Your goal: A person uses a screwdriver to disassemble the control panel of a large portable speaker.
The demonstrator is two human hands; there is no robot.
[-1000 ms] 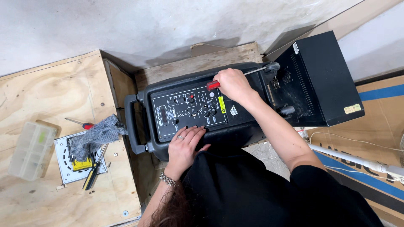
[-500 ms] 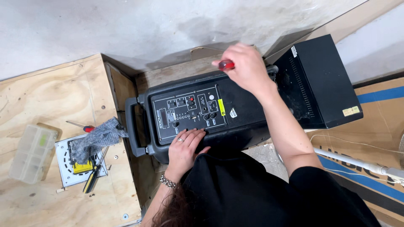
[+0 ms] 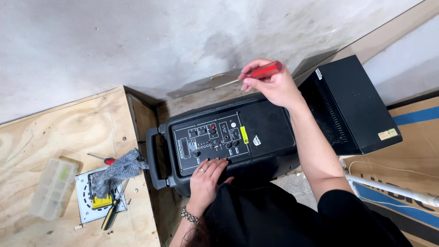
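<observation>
Two hands: right hand (image 3: pixel 273 86) grip clamped on red screwdriver (image 3: pixel 256 74); left hand (image 3: pixel 206 176) flat, fingers apart, on speaker (image 3: pixel 270 132)

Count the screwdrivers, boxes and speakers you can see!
Screwdrivers: 3, red one in the right hand, small red one, yellow-black one on the plywood.
Boxes: 2, black box, clear plastic box.
Speakers: 1, black speaker under the left hand.
Total: 6

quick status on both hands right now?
Left hand: open, palm down, flat on the black speaker near its control panel.
Right hand: closed on a red-handled screwdriver, raised above the speaker.
</observation>
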